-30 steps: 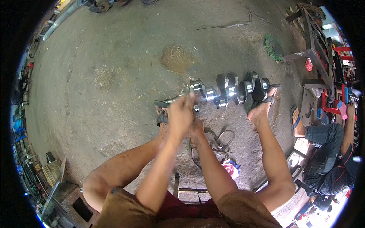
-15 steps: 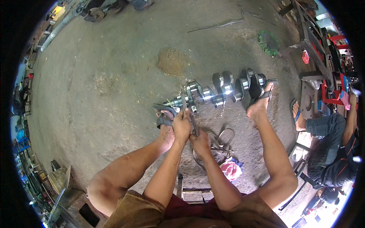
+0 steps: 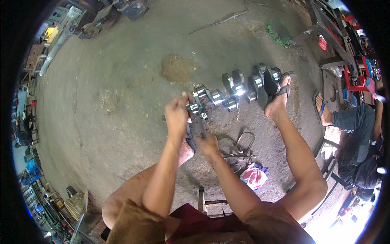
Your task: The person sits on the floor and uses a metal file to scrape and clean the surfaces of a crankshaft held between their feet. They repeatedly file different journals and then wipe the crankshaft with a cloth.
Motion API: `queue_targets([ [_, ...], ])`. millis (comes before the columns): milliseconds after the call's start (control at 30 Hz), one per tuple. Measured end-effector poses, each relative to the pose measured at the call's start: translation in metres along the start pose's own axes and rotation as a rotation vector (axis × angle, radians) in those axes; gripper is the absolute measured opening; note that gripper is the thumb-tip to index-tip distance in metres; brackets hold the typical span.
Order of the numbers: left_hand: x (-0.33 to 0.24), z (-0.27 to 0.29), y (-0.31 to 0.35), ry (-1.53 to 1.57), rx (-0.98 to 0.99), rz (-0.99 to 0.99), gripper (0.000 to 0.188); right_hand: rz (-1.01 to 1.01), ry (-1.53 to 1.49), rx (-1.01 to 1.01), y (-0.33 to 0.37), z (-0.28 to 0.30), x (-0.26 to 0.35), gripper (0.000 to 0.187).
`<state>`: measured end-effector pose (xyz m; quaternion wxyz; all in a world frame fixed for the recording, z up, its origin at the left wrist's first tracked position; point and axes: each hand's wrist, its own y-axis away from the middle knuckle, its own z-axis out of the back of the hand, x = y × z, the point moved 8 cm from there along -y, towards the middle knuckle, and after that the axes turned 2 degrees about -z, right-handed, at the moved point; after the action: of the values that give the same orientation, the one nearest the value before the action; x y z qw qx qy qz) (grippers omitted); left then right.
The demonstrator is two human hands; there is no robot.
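A shiny metal crankshaft [image 3: 217,98] lies slantwise on the floor, its journals gleaming between darker webs. At its left end, my left hand [image 3: 176,116] is raised and closed, slightly blurred, gripping one end of a dark flat strip [image 3: 200,127]; the strip is mostly hidden at that hand. Lower and to the right, my right hand [image 3: 207,145] is closed round the strip's other end, which runs up to the crankshaft's left part. My left foot is by that end, partly behind my left arm. My sandalled right foot [image 3: 281,95] rests against the crankshaft's far right end.
Looped straps [image 3: 245,142] and a pink-and-white cloth [image 3: 254,177] lie on the floor right of my right forearm. A brown patch [image 3: 177,69] marks the floor beyond the crankshaft. Another person's sandalled foot [image 3: 323,110] is at right, beside a metal frame [image 3: 329,61].
My left hand has moved up and left, toward the crankshaft's left end. My right hand has shifted slightly left, still on the strip. The whole view has also shifted a little.
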<state>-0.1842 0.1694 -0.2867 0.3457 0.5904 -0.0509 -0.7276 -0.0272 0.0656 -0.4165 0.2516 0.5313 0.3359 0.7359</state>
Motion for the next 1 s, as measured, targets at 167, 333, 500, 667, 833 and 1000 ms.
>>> queue_targets([
  [167, 0.041, -0.019, 0.086, 0.014, -0.069, 0.075, 0.031, -0.130, -0.614, 0.160, -0.044, -0.030, -0.024, 0.027],
  [333, 0.077, -0.029, 0.075, 0.120, -0.101, 0.082, 0.030, 0.076, -0.150, 0.001, -0.005, 0.006, 0.003, 0.018],
  [500, 0.080, -0.030, 0.058, 0.201, -0.061, 0.072, 0.032, 0.232, 0.257, -0.104, 0.031, 0.032, 0.035, 0.023],
  [667, 0.106, -0.037, 0.024, 0.236, -0.016, 0.102, 0.037, 0.181, 0.172, -0.036, 0.059, 0.044, 0.030, 0.021],
  [833, 0.088, -0.023, -0.040, 0.010, -0.005, -0.002, 0.041, 0.110, 0.102, -0.020, 0.101, 0.059, 0.014, 0.022],
  [1000, 0.009, -0.010, -0.061, 0.036, 0.111, -0.059, 0.041, 0.114, 0.174, -0.021, 0.063, 0.037, 0.013, 0.024],
])
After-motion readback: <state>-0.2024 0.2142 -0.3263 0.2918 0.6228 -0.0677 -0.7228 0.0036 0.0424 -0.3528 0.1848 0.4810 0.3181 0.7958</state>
